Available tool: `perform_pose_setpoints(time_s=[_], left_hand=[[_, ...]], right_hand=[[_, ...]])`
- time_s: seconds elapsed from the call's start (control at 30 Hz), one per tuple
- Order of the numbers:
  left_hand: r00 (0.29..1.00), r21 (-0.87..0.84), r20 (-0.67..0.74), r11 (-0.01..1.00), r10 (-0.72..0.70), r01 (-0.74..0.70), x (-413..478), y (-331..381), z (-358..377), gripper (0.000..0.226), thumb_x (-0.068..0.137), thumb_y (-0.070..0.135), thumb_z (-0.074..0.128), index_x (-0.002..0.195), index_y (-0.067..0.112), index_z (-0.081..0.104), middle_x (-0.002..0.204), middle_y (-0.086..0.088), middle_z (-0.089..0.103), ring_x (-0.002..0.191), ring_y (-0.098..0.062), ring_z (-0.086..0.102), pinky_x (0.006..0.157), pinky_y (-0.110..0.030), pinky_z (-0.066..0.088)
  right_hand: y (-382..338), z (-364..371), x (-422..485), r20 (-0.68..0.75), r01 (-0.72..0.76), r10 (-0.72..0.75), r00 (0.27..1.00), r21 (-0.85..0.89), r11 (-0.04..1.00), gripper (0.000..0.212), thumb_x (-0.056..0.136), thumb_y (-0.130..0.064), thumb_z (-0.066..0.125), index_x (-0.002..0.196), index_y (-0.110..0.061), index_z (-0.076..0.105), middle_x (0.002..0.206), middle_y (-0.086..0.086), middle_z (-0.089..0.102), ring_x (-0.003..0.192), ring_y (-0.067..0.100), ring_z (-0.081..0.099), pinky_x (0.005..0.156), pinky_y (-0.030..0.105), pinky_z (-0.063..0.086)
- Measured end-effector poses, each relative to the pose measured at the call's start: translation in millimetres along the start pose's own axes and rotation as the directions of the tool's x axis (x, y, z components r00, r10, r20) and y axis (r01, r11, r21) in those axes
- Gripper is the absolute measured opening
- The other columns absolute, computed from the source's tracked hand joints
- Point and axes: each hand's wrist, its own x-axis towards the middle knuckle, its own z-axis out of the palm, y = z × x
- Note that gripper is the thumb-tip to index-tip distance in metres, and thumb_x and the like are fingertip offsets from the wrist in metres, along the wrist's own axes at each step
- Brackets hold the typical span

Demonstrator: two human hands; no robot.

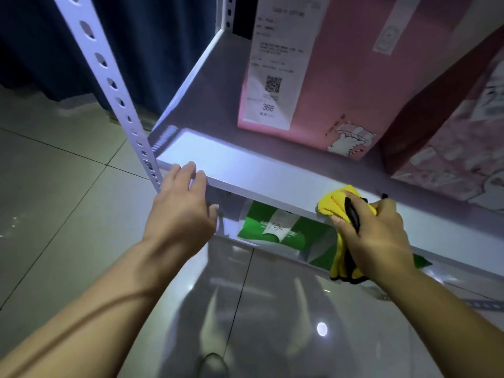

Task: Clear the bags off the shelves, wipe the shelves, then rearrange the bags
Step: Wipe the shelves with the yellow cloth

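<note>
fingers [357,199] of the right hand [379,236] wrap the yellow cloth [334,204] by the shelf [245,165] edge.

Readable marks: two numbers, one code.
White receipt label [275,64] on the pink bag [354,77]: printed "366" near its bottom, a QR code [273,84] above that; header and small lines too blurred to read. Green bag [300,237] on the lower shelf: white slip [278,226] with handwritten "14" — the bag's own white lettering is not legible.
</note>
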Motion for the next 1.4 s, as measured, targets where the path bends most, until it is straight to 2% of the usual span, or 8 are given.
perform_pose_setpoints(time_s=[0.1, 0.2, 0.3, 0.47, 0.7, 0.87, 1.1, 1.4], left_hand=[[0.993, -0.043, -0.025, 0.992, 0.118, -0.119, -20, 28, 17, 0.055, 0.073, 0.014, 0.071, 0.122, -0.005, 0.055, 0.133, -0.028, 0.045, 0.12, -0.047, 0.039, 0.098, -0.05, 0.038], [0.985, -0.061, -0.021, 0.983, 0.173, -0.174, -37, 60, 36, 0.051, 0.072, 0.014, 0.072, 0.12, -0.002, 0.059, 0.129, -0.028, 0.049, 0.116, -0.046, 0.045, 0.093, -0.049, 0.044], [0.98, -0.108, 0.004, 0.974, 0.2, -0.199, -55, 92, 57, 0.046, 0.073, 0.015, 0.073, 0.116, 0.001, 0.063, 0.124, -0.023, 0.056, 0.111, -0.044, 0.051, 0.089, -0.044, 0.046], [0.977, -0.192, 0.119, 0.97, 0.176, -0.151, -87, 143, 99, 0.044, 0.08, 0.022, 0.067, 0.121, 0.009, 0.06, 0.122, -0.009, 0.058, 0.112, -0.035, 0.051, 0.092, -0.04, 0.046], [0.959, -0.19, 0.251, 0.978, 0.13, -0.083, -138, 232, 165, 0.043, 0.088, 0.035, 0.055, 0.129, 0.023, 0.05, 0.131, 0.002, 0.049, 0.118, -0.022, 0.042, 0.093, -0.031, 0.041], [0.95, -0.194, 0.285, 0.978, 0.13, -0.076, -178, 310, 222, 0.043, 0.089, 0.036, 0.053, 0.13, 0.024, 0.05, 0.13, 0.003, 0.049, 0.117, -0.02, 0.044, 0.091, -0.031, 0.041], [0.952, -0.209, 0.3, 0.978, 0.055, 0.009, -208, 399, 295, 0.041, 0.089, 0.037, 0.054, 0.128, 0.024, 0.051, 0.133, 0.003, 0.048, 0.122, -0.018, 0.043, 0.094, -0.032, 0.04], [0.935, -0.263, 0.343, 0.965, 0.086, 0.007, -187, 425, 381, 0.04, 0.09, 0.035, 0.053, 0.127, 0.023, 0.052, 0.128, 0.004, 0.051, 0.115, -0.018, 0.047, 0.093, -0.032, 0.043]], right_hand=[[14, -1, -17, -0.022, 0.017, -0.015, 1.0, 0.061, 0.998, 0.056, 0.086, -0.048, 0.052, 0.138, -0.03, 0.04, 0.105, 0.01, 0.038, 0.095, 0.032, 0.045, 0.08, 0.04, 0.045], [30, 0, -39, -0.063, 0.109, -0.102, 0.993, 0.117, 0.987, 0.053, 0.087, -0.035, 0.06, 0.135, -0.019, 0.047, 0.1, 0.018, 0.045, 0.08, 0.034, 0.053, 0.071, 0.041, 0.05], [55, 1, -60, -0.046, 0.062, -0.055, 0.997, 0.181, 0.982, 0.049, 0.087, -0.036, 0.059, 0.132, -0.023, 0.048, 0.104, 0.015, 0.047, 0.083, 0.032, 0.055, 0.074, 0.04, 0.05], [114, 8, -95, 0.079, 0.006, -0.021, 0.997, 0.187, 0.982, 0.05, 0.088, -0.043, 0.05, 0.135, -0.024, 0.046, 0.115, 0.014, 0.049, 0.092, 0.034, 0.057, 0.074, 0.042, 0.051], [240, 23, -136, 0.217, -0.105, 0.062, 0.974, 0.194, 0.975, 0.05, 0.091, -0.045, 0.044, 0.139, -0.032, 0.036, 0.131, 0.003, 0.046, 0.104, 0.028, 0.056, 0.079, 0.037, 0.047], [341, 27, -155, 0.241, -0.116, 0.07, 0.968, 0.183, 0.976, 0.051, 0.091, -0.046, 0.044, 0.14, -0.032, 0.035, 0.134, 0.001, 0.044, 0.107, 0.028, 0.055, 0.083, 0.039, 0.048], [460, 41, -159, 0.242, -0.082, 0.046, 0.969, 0.141, 0.987, 0.051, 0.092, -0.046, 0.044, 0.14, -0.029, 0.036, 0.133, 0.003, 0.046, 0.106, 0.029, 0.055, 0.081, 0.041, 0.049], [514, 103, -121, 0.238, -0.086, 0.057, 0.97, 0.111, 0.99, 0.052, 0.093, -0.045, 0.042, 0.142, -0.029, 0.033, 0.135, 0.007, 0.044, 0.107, 0.034, 0.055, 0.083, 0.044, 0.048]])
